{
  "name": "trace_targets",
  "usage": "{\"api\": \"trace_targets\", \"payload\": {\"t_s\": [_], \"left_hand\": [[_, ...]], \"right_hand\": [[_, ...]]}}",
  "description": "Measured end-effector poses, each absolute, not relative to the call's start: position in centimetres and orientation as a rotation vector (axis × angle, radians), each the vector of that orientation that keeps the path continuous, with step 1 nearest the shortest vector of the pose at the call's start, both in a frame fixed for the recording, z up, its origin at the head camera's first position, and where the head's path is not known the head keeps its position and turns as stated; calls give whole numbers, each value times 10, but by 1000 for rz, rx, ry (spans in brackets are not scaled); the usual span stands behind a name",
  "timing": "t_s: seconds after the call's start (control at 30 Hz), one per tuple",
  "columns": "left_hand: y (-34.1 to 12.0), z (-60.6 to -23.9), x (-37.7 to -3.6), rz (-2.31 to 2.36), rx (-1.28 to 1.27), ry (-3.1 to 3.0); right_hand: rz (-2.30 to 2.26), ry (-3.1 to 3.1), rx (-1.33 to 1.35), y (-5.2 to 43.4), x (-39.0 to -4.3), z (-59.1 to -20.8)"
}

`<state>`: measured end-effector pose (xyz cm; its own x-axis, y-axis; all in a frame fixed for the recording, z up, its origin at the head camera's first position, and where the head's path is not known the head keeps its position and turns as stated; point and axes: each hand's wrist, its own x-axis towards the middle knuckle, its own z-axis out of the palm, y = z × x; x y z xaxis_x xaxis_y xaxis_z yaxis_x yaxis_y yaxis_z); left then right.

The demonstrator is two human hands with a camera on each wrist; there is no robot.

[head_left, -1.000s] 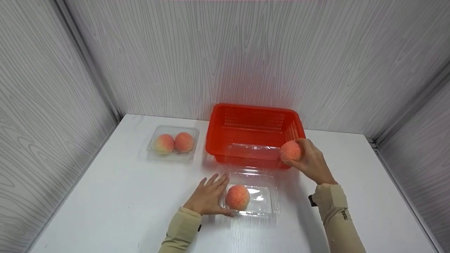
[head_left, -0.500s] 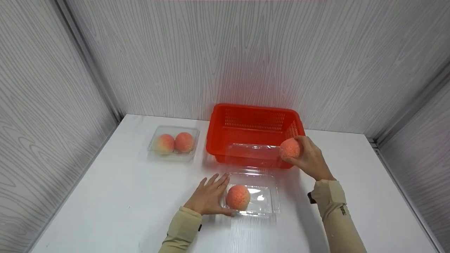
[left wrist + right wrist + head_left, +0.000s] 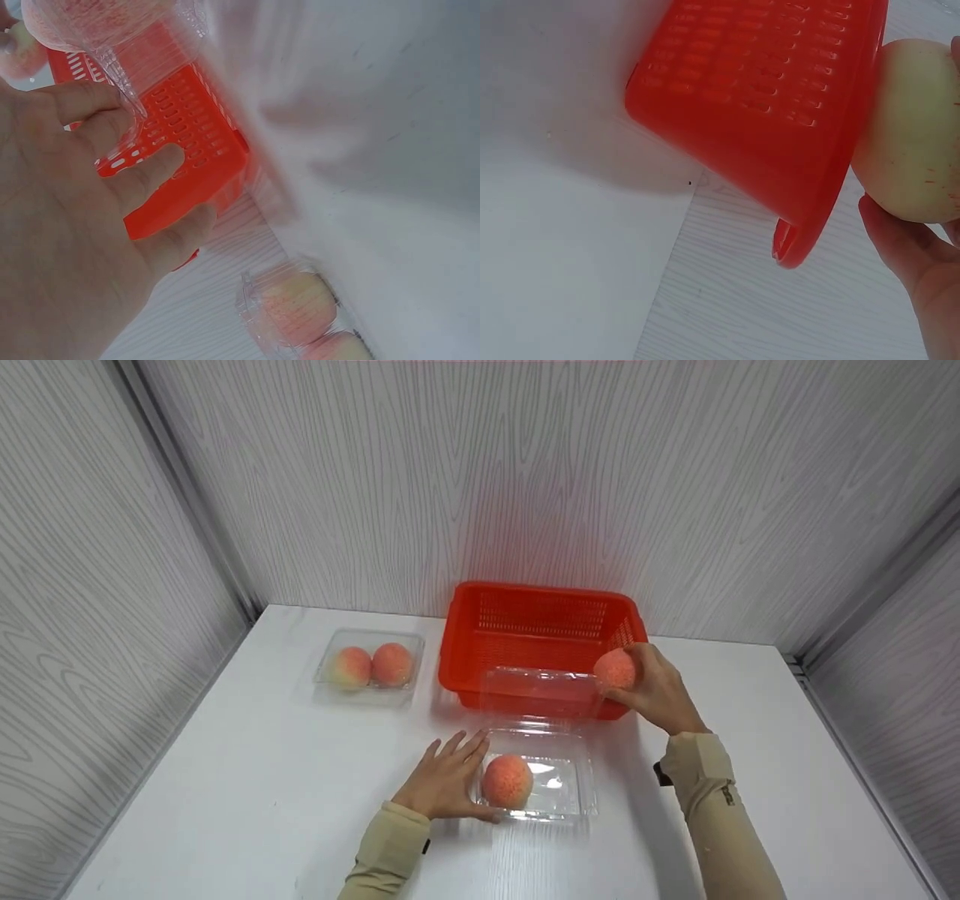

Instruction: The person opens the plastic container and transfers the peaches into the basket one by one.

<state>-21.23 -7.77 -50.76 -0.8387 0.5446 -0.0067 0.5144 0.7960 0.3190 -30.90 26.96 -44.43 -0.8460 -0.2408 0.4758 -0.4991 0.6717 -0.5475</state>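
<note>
My right hand (image 3: 658, 690) grips a pink peach (image 3: 615, 669) at the front right corner of the red basket (image 3: 457, 652). The right wrist view shows the peach's pale yellow side (image 3: 911, 131) by the basket rim, with the thumb under it. My left hand (image 3: 444, 781) rests with spread, straight fingers against the left side of an open clear plastic box (image 3: 555, 791). Another peach (image 3: 508, 782) sits in the left half of that box. The box's raised lid (image 3: 540, 690) leans toward the basket's front wall; I cannot tell whether they touch.
A closed clear box (image 3: 341, 637) holding two peaches stands at the back left of the white table (image 3: 247, 787). Its peaches (image 3: 300, 307) show in the left wrist view. Grey wood-grain walls (image 3: 360, 480) enclose the table at the back and sides.
My right hand has moved slightly up and left with the peach, along the basket's right corner. The left hand and the open box have stayed in place.
</note>
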Motion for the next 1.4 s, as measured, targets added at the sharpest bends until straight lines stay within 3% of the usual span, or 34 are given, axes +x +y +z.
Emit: {"api": "trace_targets", "payload": {"t_s": [1.0,1.4], "left_hand": [[-76,-506,-213,467,825,2874],[-78,-506,-208,487,823,2853]], "right_hand": [[979,-2826,443,272,-357,-384],[905,-2986,414,272,-378,-376]]}}
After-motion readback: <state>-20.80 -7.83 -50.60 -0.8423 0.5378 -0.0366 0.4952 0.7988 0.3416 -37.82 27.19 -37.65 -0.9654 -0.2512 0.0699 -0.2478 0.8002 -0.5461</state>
